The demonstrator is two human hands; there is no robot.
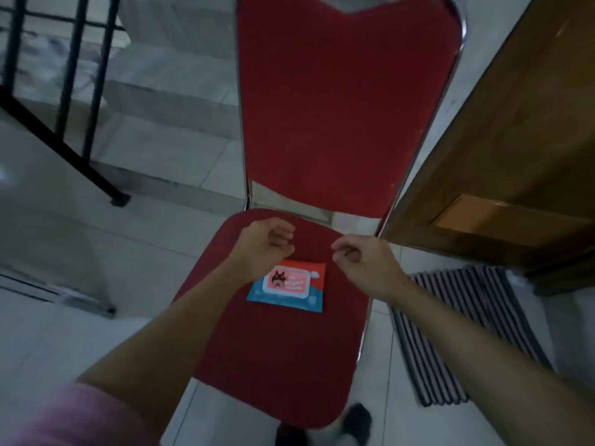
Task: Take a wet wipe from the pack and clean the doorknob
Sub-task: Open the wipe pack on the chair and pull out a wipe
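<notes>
A flat wet wipe pack (289, 286), pink and blue with a cartoon on its white flap, lies on the seat of a red chair (267, 355). My left hand (262, 244) hovers just above the pack's far left corner, fingers loosely curled and apart, holding nothing. To the right of the pack my right hand (363, 260) hangs over the seat, fingers curled inward, with nothing visible in them. The flap of the pack looks closed. No doorknob is in view.
A brown wooden door (508, 149) stands open at the right, behind the chair's red backrest (344, 107). A striped mat (467, 329) lies on the white tiled floor beside it. A black metal railing (64, 91) and pale steps are at the upper left.
</notes>
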